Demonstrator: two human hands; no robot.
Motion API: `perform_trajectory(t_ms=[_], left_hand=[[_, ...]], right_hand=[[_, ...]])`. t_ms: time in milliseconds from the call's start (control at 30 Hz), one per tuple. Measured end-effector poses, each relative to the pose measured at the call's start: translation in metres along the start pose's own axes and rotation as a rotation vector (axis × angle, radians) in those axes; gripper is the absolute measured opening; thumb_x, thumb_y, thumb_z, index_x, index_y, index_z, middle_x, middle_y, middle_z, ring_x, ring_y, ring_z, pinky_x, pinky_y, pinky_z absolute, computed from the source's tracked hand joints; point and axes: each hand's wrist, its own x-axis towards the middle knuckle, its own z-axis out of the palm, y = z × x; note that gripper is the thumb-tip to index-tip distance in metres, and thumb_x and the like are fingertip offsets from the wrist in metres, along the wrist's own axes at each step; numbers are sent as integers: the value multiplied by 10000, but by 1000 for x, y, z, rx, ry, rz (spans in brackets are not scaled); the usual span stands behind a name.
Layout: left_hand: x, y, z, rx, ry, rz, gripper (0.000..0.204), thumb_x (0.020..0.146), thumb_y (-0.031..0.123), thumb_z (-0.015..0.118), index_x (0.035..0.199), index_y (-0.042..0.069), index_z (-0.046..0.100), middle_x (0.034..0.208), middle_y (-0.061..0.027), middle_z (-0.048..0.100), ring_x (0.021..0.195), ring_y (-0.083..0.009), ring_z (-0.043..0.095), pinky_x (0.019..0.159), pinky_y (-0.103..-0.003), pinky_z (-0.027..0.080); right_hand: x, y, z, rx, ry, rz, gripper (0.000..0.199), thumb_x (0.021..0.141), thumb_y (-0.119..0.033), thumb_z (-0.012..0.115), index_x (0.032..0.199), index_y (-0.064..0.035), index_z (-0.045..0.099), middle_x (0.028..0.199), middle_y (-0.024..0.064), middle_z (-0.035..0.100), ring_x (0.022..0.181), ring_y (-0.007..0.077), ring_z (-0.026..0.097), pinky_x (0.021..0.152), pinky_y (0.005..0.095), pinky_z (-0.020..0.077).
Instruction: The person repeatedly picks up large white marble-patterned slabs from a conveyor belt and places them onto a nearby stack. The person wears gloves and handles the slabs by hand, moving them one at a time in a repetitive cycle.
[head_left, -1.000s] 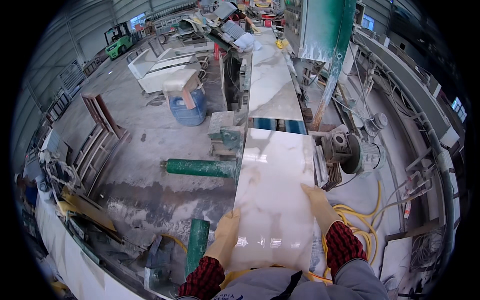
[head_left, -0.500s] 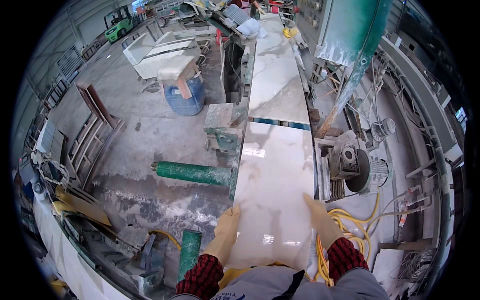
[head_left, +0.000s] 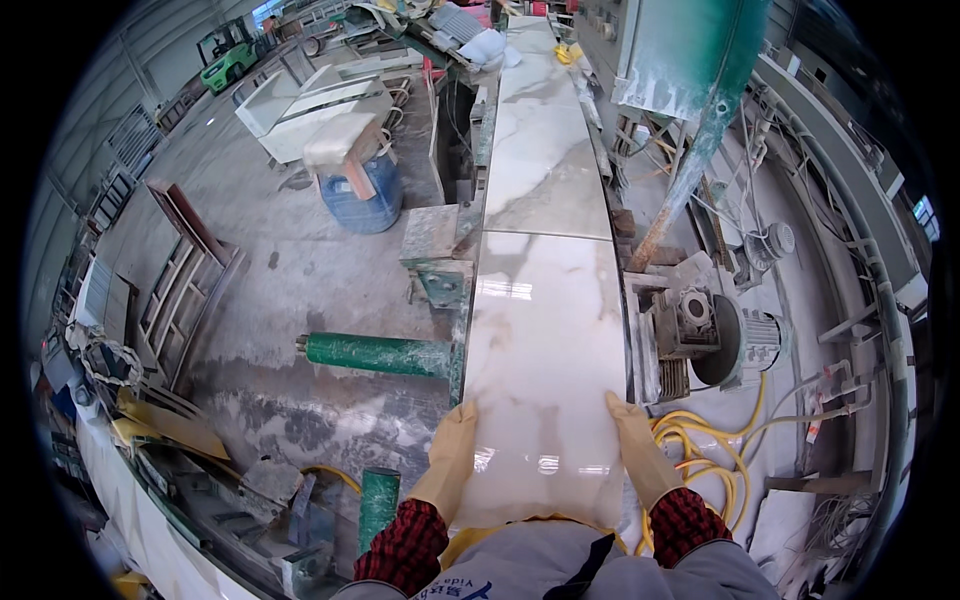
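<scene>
A glossy white marble-look slab (head_left: 545,350) with grey-beige veining lies lengthwise on a narrow conveyor line, its near end close against my front. My left hand (head_left: 448,455), in a cream rubber glove, grips the slab's left edge near that end. On the opposite edge, my right hand (head_left: 640,450) in a matching glove holds at about the same level. The fingers of both hands are partly hidden under the slab. Beyond it lies a second similar slab (head_left: 545,170), with only a thin seam between the two.
Left of the line, a green roller (head_left: 375,354) juts out, with a blue drum (head_left: 362,195) farther back. To the right are an electric motor (head_left: 745,340), coiled yellow hoses (head_left: 700,440) and a green machine housing (head_left: 690,60). A green forklift (head_left: 228,62) stands far left.
My hands have pushed the near slab forward, closing the gap that showed a blue strip before the second slab. Both hands keep their hold on its edges.
</scene>
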Motion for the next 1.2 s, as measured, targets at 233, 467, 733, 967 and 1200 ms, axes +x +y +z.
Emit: perform_trajectory(t_ms=[233,467,733,967,1200], left_hand=[[8,3,6,-35,22,12,720,1152,695,456,1431,154,841,1427,-207,856,1353,-466,779,1176,-546,559],[23,1,2,-51,-22,30,731,1150,731,514,1454,149,835,1419,-190,868,1353,-441,793,1155,-529,574],[54,18,-38,122,236,578,440,1148,333,761,1462,24,770,1324,-249,865,1191,-477,827,1013,-501,645],[86,62,12,547,243,1265,639,1073,386,797,1648,137,670,1713,-208,645,1624,-472,567,1393,-637,399],[103,57,22,501,268,1280,638,1101,407,764,1671,142,653,1749,-207,624,1640,-475,568,1396,-651,407]], right_hand=[[24,12,-10,-51,39,-24,771,1096,-609,874,1392,99,799,1220,145,876,1010,215,830,859,379,669],[16,-25,-7,-647,338,-42,664,1070,-569,882,1326,43,866,1137,153,911,966,272,864,886,425,673],[-7,-91,7,-970,303,-671,472,998,-295,810,1357,11,828,1026,261,842,1009,454,833,981,521,655],[48,-88,93,-1260,203,-1189,742,1014,-394,851,1631,-35,647,1641,262,653,1553,494,589,1344,594,445],[73,-93,90,-1250,170,-1238,762,1055,-413,846,1657,8,644,1701,299,625,1580,534,565,1379,619,412]])
